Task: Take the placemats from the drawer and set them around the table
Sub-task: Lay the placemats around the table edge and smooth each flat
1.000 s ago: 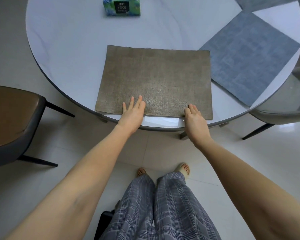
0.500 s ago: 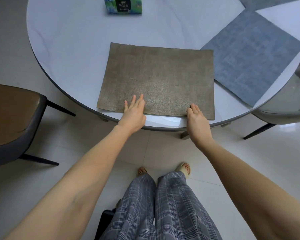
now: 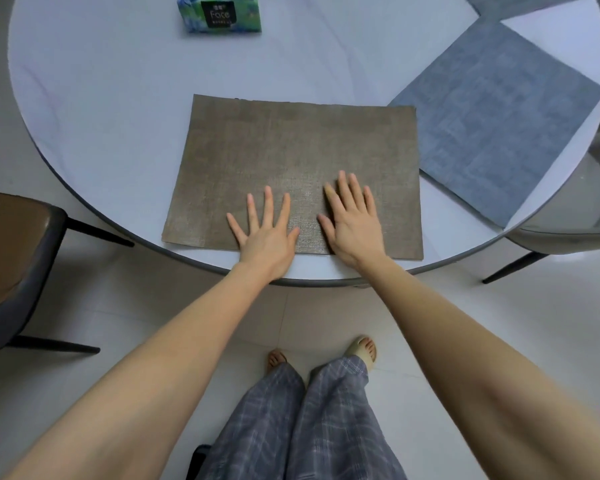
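Brown placemat (image 3: pixel 291 161), round table (image 3: pixel 118 98), near edge.
Left hand (image 3: pixel 265 233) and right hand (image 3: pixel 352 220) flat on it, fingers spread, grasping nothing; blue placemat (image 3: pixel 499 123) at 2 o'clock.

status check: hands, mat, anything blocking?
Left hand and right hand flat, pressing the brown woven rectangular placemat. Mat flat at the round white table's near edge. Nothing blocking.
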